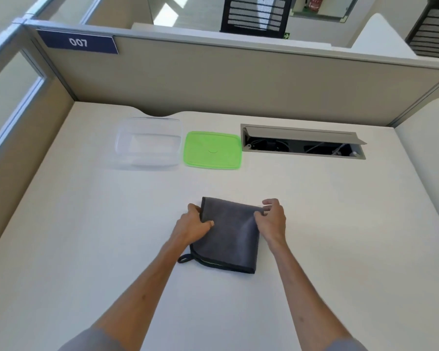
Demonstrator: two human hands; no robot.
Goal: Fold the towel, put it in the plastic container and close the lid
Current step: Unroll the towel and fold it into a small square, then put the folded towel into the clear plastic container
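Both bare forearms reach forward over the white tabletop [86, 224], grey sleeves just visible at the bottom edge. Left hand [194, 224] sits on the left edge of the grey towel [228, 239], fingers curled over that edge, thumb pressed on top of the cloth; grip clenched on the towel. Right hand [271, 219] is at the towel's far right corner, thumb and fingers pinching the fabric there, the cloth slightly lifted and creased under the pinch.

Towel lies folded to a rough square near the middle of the tabletop, dark trim along the near edge, a small hanging loop [185, 258] sticking out at its near left corner.

Farther back: clear plastic container [148, 144], open, lying to the left; green lid [212, 150] flat just beside it on the right, apart from the towel. Right of the lid, an open cable hatch [302, 143] in the tabletop with wires inside. Nothing lies between towel and container.

Grey partition wall [238, 79] behind; blue label [77, 42] on it reads "007".
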